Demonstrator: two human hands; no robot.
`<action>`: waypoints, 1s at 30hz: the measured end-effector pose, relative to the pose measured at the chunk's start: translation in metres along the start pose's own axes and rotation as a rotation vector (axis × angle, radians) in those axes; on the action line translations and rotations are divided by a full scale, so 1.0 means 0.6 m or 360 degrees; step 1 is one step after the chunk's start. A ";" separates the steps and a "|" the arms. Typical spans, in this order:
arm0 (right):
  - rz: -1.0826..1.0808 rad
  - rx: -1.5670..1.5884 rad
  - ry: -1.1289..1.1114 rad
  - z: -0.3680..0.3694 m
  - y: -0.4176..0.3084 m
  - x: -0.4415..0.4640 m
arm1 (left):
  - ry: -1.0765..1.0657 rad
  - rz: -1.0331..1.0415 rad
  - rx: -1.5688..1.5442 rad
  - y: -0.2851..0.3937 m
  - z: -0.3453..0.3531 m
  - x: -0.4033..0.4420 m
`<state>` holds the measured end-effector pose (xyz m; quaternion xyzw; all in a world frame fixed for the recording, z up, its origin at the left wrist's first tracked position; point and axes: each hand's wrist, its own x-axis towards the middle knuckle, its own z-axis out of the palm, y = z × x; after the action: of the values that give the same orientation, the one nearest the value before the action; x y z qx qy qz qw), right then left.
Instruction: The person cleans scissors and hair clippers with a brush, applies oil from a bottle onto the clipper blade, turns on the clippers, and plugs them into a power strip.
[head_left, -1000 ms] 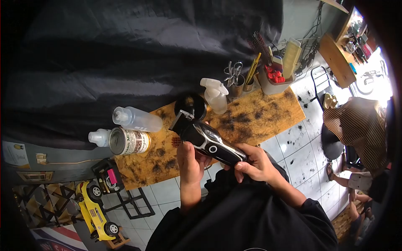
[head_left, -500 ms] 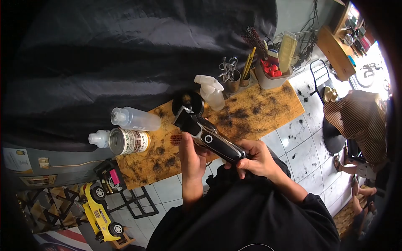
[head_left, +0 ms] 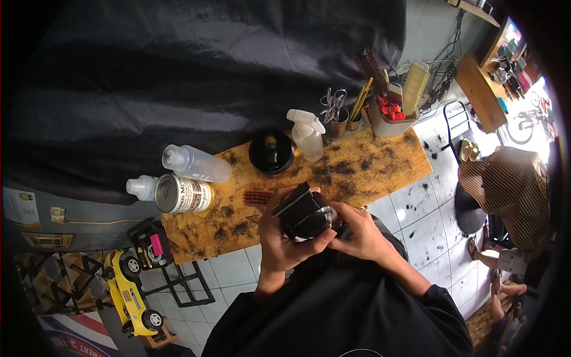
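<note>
Black hair clippers (head_left: 304, 215) are held in front of my body, with the toothed blade end turned up toward me. My left hand (head_left: 281, 243) is closed around the head of the clippers, thumb and fingers on either side. Wrapped round the body behind it is my right hand (head_left: 360, 235); part of its grip is hidden. Just beyond my left hand a round brush (head_left: 257, 198) lies on the wooden table (head_left: 369, 159), which is strewn with cut hair. Farther back stand a round black container (head_left: 271, 152) and a white spray bottle (head_left: 308, 135).
On the table's left are a clear bottle (head_left: 199, 164) and a tin can (head_left: 183, 194). Scissors (head_left: 333, 105) and a bin of combs (head_left: 394, 122) stand at the back right. A yellow toy car (head_left: 132, 296) is lower left. A person under a striped cape (head_left: 505, 187) is at right.
The clippers have turned from lying lengthwise to blade end facing me. My left hand has shifted from beside them to a grip around their head. The view has moved slightly.
</note>
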<state>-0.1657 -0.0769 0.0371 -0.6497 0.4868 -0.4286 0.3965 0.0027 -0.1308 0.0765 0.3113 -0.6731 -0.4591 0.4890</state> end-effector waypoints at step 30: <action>-0.0090 0.0354 0.0465 -0.001 0.018 -0.026 | -0.0532 0.0762 0.0651 0.017 0.059 0.001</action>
<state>-0.1720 -0.0642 0.0245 -0.5461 0.4704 -0.5805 0.3788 -0.0305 -0.1166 0.0826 0.1567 -0.8757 -0.2318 0.3934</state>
